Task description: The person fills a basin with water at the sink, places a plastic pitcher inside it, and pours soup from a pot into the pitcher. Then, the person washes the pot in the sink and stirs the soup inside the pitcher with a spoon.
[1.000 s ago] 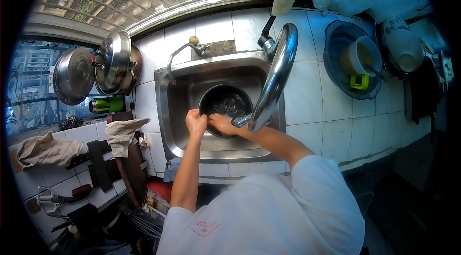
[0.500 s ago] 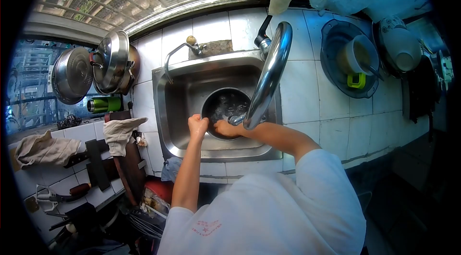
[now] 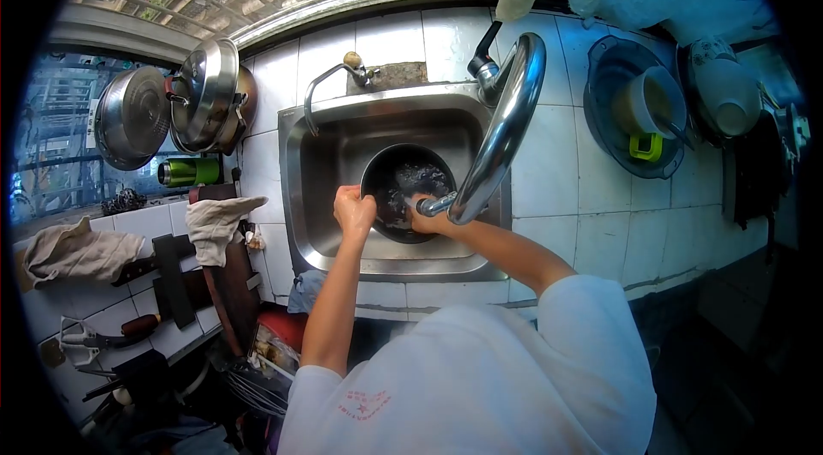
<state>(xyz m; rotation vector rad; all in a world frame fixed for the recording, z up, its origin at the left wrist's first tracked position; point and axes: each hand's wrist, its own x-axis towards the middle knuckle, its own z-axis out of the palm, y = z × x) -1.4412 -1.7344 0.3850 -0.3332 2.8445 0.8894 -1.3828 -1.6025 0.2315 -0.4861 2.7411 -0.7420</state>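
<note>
Left hand (image 3: 353,210) grasping round dark metal-looking pot (image 3: 378,175) by rim, nine o'clock; right hand (image 3: 430,216) inside, four o'clock, grip unclear. One-sided hold could tip pot, spilling rippling water (image 3: 419,174).

right of 2 hands (image 3: 423,222) partly behind faucet (image 3: 506,129), shirt print (image 3: 364,406) illegibly small

White short-sleeved shirt (image 3: 480,369): we see small red print (image 3: 364,404) with a star-like mark, its characters too tiny for us to read.
Narrow white slip (image 3: 92,123) beside round silver metal pan (image 3: 137,119): we can read nothing on it.
</note>
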